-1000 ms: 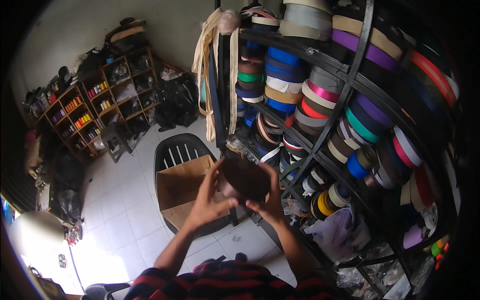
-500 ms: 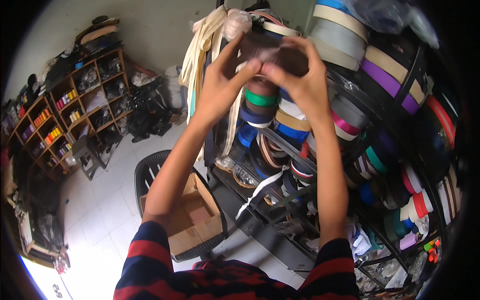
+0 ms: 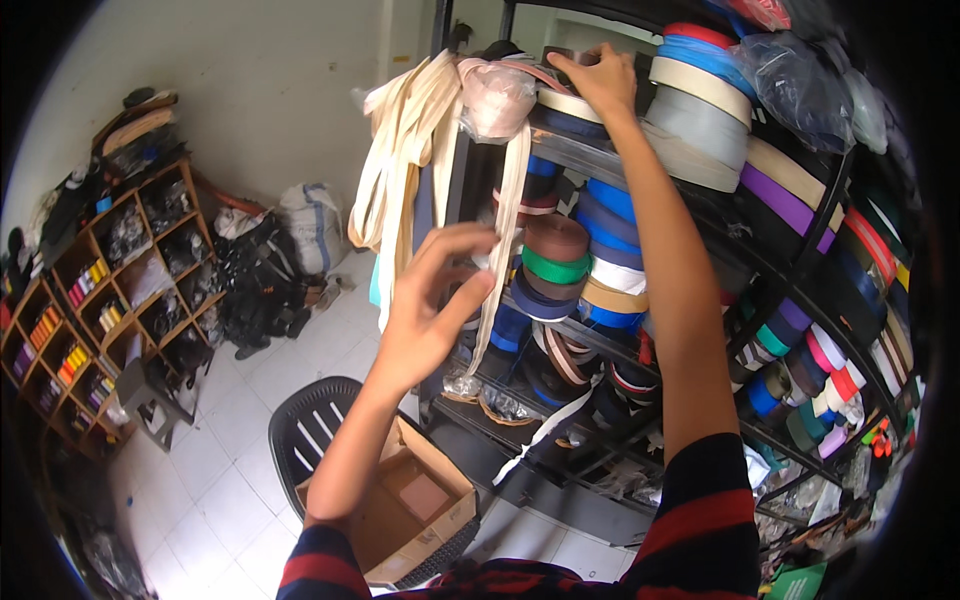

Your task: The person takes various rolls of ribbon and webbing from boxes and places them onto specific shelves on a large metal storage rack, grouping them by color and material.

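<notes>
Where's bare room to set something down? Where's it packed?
Free: white floor tiles between the grey stool and the black chair; the cardboard box on that chair also looks largely bare inside, though partly hidden.
Crowded: the black rack, stacked with strap rolls, and the wooden cubbies, with thread spools.

likely a sewing workshop: webbing rolls (image 3: 695, 112) on racks (image 3: 572, 152), thread spools (image 3: 75, 362) in cubbyholes (image 3: 192, 195)
</notes>
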Available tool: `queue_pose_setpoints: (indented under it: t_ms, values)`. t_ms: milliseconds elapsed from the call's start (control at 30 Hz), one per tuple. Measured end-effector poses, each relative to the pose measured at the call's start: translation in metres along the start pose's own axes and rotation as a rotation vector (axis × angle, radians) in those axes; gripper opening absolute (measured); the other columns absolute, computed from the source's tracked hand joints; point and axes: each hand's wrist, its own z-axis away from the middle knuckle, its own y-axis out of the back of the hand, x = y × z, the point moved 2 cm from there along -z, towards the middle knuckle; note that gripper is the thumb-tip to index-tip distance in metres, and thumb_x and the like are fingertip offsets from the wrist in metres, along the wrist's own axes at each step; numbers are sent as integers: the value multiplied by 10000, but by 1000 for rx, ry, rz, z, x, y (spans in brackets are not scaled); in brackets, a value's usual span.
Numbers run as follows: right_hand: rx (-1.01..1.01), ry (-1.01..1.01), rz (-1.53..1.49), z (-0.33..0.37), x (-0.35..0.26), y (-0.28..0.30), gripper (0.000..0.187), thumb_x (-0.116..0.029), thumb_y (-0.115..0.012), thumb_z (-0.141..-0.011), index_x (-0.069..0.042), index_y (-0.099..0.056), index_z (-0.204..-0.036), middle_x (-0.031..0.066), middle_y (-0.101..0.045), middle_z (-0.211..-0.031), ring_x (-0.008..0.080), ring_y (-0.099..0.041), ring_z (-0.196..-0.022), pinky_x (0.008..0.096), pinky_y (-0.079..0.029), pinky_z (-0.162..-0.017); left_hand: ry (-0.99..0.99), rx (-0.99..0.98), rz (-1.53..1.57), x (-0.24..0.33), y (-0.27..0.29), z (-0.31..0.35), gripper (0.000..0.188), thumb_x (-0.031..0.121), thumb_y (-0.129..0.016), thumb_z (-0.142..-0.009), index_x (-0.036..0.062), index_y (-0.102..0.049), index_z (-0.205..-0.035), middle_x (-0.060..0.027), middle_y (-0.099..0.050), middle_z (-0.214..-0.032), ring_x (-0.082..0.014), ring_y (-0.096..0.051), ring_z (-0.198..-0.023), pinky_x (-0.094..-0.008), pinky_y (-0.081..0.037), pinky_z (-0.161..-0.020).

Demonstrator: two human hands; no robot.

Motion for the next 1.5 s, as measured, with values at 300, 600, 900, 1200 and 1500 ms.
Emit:
queue_pose_setpoints:
  t_ms: [300,600,900,1200,1500]
  values:
    - [-117,-72,99,13,24,-27,846,-656,-687,-664,-5,-546,-1187,252,-492,-1244,448,-511,-1139,500,-406,-975,77,-91,125,-21,7,17,265,163,-570,-903,-16,-595,-1097,-159,-533,-1235,-209,-527,-1106,-347,-428,-919]
    - [94,437,-230,107,-5,87,426,-211,-711,-762,-9,-552,-1101,164,-537,-1085,353,-547,-1009,405,-445,-876,156,-223,293,-55,-53,30,269,154,-541,-927,-48,-566,-1102,-161,-608,-1110,-227,-586,-1031,-344,-446,-893]
    - [-356,-412,-368,374,105,308,193,-56,-654,-842,5,-610,-1020,97,-645,-959,186,-661,-854,300,-505,-756,669,-477,363,-98,-193,180,179,103,-533,-936,-1,-618,-1055,-71,-655,-975,-139,-589,-882,-258,-439,-825]
    - [249,-1367,-270,709,71,505,131,-82,-572,-906,7,-600,-999,107,-664,-969,186,-665,-851,287,-519,-753,1071,-989,435,-39,-297,334,164,143,-495,-963,-3,-564,-990,-126,-648,-990,-207,-636,-928,-336,-499,-806]
    - [428,-1313,251,782,-3,658,140,-100,-613,-868,16,-624,-946,135,-668,-842,225,-679,-715,321,-525,-642,920,-1526,668,116,-492,437,246,229,-418,-998,21,-513,-907,-123,-588,-852,-230,-607,-823,-379,-480,-826]
